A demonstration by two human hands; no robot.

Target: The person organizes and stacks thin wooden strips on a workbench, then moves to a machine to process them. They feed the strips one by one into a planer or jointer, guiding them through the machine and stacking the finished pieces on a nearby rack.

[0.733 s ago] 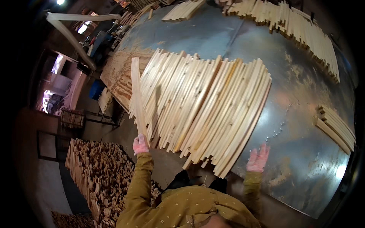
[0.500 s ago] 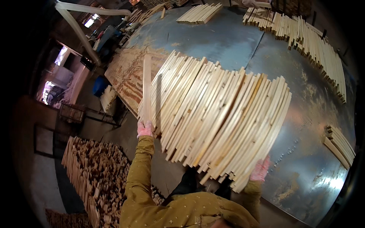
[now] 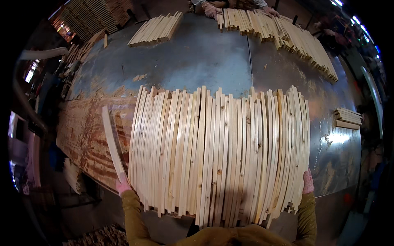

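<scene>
A wide row of pale wooden strips [image 3: 221, 151] lies side by side across the near part of the table, their ends uneven. My left hand [image 3: 123, 185], in a pink glove, is closed round the near end of a single wooden strip [image 3: 111, 137] at the row's left. That strip leans outward, its far end apart from the row. On the opposite side, my gloved right hand [image 3: 308, 183] rests flat against the row's right edge near its front end, its fingers partly hidden by the strips.
Bare metal and worn brown wood make up the table [image 3: 205, 53]. Across it, another person's gloved hand [image 3: 211, 11] touches a long row of strips [image 3: 283, 35]. Smaller stacks lie at the far left [image 3: 156, 29] and right [image 3: 348, 118]. Cut wood [image 3: 98, 237] is piled below left.
My view has swung round, so the row now runs straight ahead. The strip in my left hand has tilted away from the row's left side. The other person's hands have come into view.
</scene>
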